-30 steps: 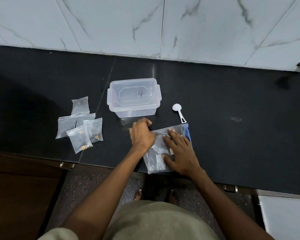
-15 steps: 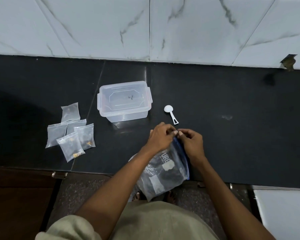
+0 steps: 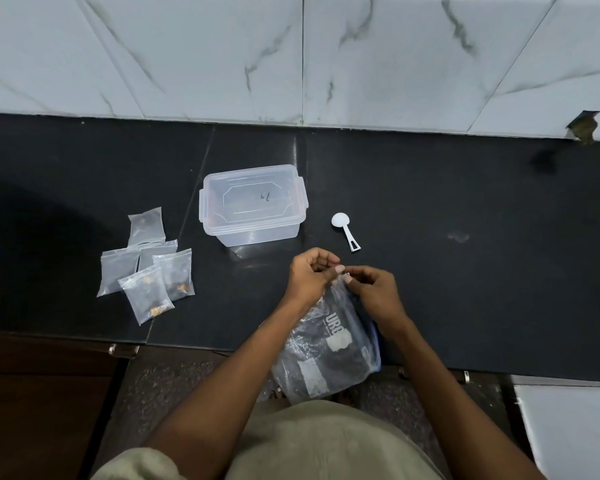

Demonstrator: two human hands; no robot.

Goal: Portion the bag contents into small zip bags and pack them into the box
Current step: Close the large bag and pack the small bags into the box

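A large clear zip bag (image 3: 326, 351) with dark contents and a blue zip edge hangs over the counter's front edge. My left hand (image 3: 310, 275) and my right hand (image 3: 373, 289) both pinch its top edge, fingertips nearly meeting. A clear plastic box (image 3: 252, 204) with its lid on stands behind my hands. A white scoop (image 3: 345, 230) lies to the right of the box. Several small zip bags (image 3: 149, 265) lie in a loose pile at the left, some holding small orange-brown bits.
The black stone counter (image 3: 465, 271) runs across the view, with a marble-tile wall (image 3: 291, 53) behind it. Brown cabinet fronts (image 3: 42, 393) sit below the counter at the left. A white panel (image 3: 568, 427) shows at the lower right.
The large bag lay flat on the counter under both hands a second ago. Both hands have lifted it by its top edge, and it now hangs over the counter's front.
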